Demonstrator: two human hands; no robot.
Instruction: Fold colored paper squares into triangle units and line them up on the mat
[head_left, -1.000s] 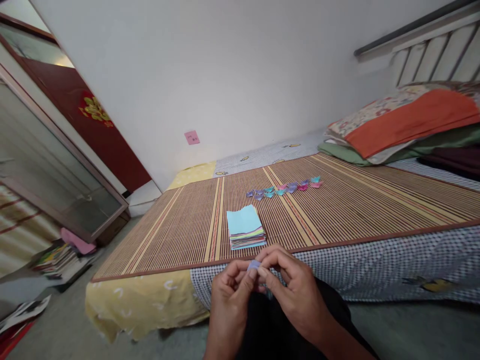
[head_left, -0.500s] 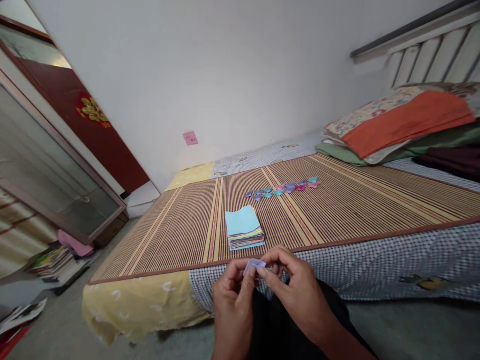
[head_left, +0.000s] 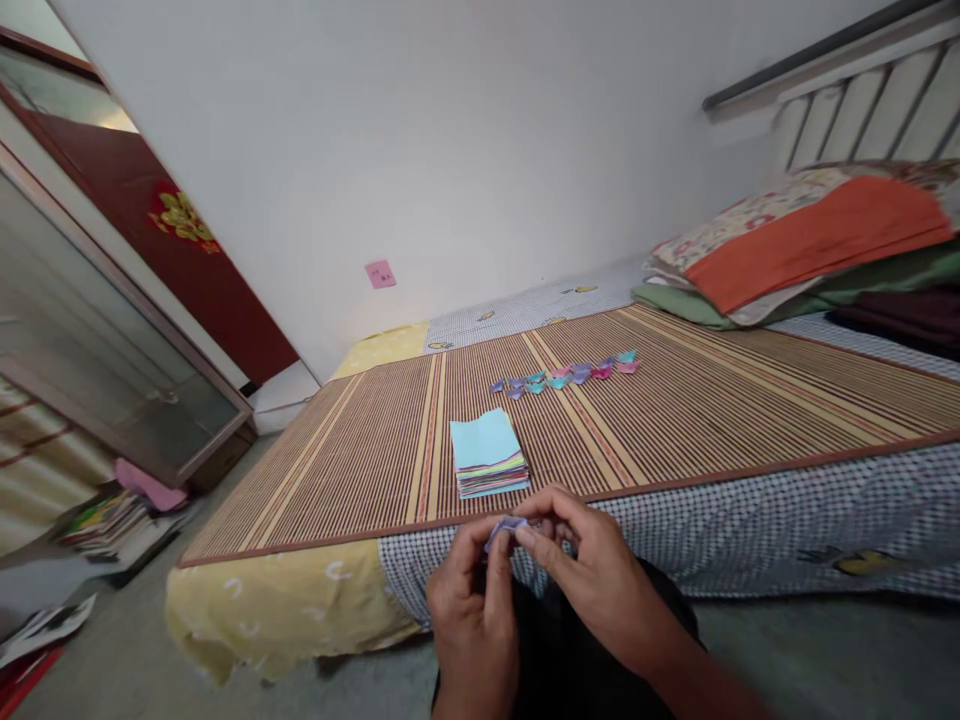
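A small folded piece of purple paper (head_left: pixel 507 525) is pinched between both hands just in front of the bed's edge. My left hand (head_left: pixel 477 600) grips its left side with thumb and fingers. From the right, my right hand (head_left: pixel 589 565) holds the other side, its thumb against the paper. Beyond the hands lies a stack of coloured paper (head_left: pixel 489 455), light blue on top. Farther back, several small folded paper pieces (head_left: pixel 559 382) in purple, blue and pink form two rows on the striped mat (head_left: pixel 375 440).
Folded bedding with an orange pillow (head_left: pixel 825 240) is piled at the right end of the bed. A pink note (head_left: pixel 380 274) is on the wall. Books (head_left: pixel 109 525) and a glazed cabinet door (head_left: pixel 112 320) are at the left.
The purple paper looks narrower and more folded between the fingers. My right hand has shifted slightly; the stack and the rows have stayed in place.
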